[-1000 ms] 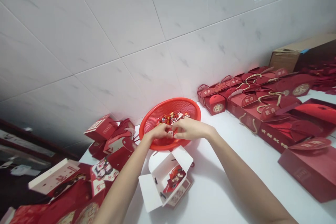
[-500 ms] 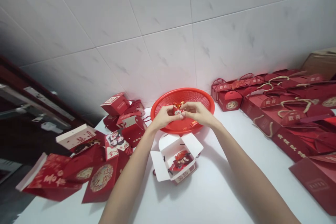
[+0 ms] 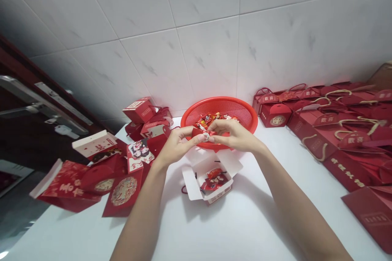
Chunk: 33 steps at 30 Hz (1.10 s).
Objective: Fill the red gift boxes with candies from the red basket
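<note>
My left hand (image 3: 181, 143) and my right hand (image 3: 229, 133) meet over the near rim of a red plastic basket (image 3: 252, 119). Their fingers pinch a small red-wrapped candy (image 3: 206, 136) with a pale round printed face from both sides. Behind the hands, several wrapped candies (image 3: 207, 120) lie in the basket, partly hidden by my fingers. Just in front of the basket stands a small box (image 3: 192, 182) with a white inside, its flaps spread. Red and dark wrapped sweets (image 3: 214, 180) lie in it.
Red gift boxes (image 3: 122, 195) are grouped at the left of the white table (image 3: 245, 228), some stacked. Rows of red handled boxes (image 3: 324, 130) fill the right side. A tiled wall (image 3: 208, 57) rises behind; a dark door with keys (image 3: 63, 124) is at far left.
Both hands have come back from over the basket to its near rim, still with the candy between them. More candies in the basket now show. The view has shifted slightly.
</note>
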Each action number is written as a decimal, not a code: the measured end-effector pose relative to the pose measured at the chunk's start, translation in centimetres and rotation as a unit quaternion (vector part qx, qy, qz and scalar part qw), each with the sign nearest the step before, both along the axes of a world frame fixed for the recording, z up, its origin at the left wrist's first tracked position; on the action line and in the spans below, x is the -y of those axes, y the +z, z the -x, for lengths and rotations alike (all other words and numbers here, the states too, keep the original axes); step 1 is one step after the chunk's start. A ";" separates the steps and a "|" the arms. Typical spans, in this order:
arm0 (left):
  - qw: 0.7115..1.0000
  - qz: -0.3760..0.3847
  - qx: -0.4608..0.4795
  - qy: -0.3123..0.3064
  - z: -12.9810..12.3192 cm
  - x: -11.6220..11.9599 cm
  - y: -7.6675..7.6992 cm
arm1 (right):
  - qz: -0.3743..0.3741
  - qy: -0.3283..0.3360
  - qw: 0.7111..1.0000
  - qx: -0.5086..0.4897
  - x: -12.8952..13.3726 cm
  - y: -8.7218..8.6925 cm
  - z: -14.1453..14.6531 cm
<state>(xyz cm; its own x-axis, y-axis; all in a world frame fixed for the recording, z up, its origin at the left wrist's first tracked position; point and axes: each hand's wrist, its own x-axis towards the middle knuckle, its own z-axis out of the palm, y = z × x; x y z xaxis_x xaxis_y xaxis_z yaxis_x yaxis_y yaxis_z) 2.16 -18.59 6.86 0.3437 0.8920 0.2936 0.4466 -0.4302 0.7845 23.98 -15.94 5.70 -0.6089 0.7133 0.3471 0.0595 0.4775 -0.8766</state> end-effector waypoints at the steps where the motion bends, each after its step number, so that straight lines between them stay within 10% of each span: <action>1: 1.000 0.004 -0.019 -0.012 0.3 0.2 0.3 | -0.010 0.003 1.000 0.016 0.2 0.3 -0.1; 12: 0.970 0.085 -0.217 -0.069 3.3 1.9 1.5 | -0.082 0.047 0.925 0.368 2.5 1.3 0.8; 25: 0.940 0.111 -0.305 -0.106 3.3 2.5 1.5 | -0.084 0.131 0.886 0.436 4.2 0.3 3.5; 33: 0.923 0.140 -0.338 -0.117 2.6 2.9 1.9 | -0.106 0.182 0.788 0.578 4.6 0.0 6.6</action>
<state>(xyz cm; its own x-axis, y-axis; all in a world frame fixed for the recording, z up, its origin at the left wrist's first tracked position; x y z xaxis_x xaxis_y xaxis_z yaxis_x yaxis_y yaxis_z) -0.40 -21.50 8.75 0.5569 0.7786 -0.2890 0.7952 -0.3994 0.4562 17.34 -20.53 5.66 -0.7563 0.4189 -0.5024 0.5857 0.7758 -0.2348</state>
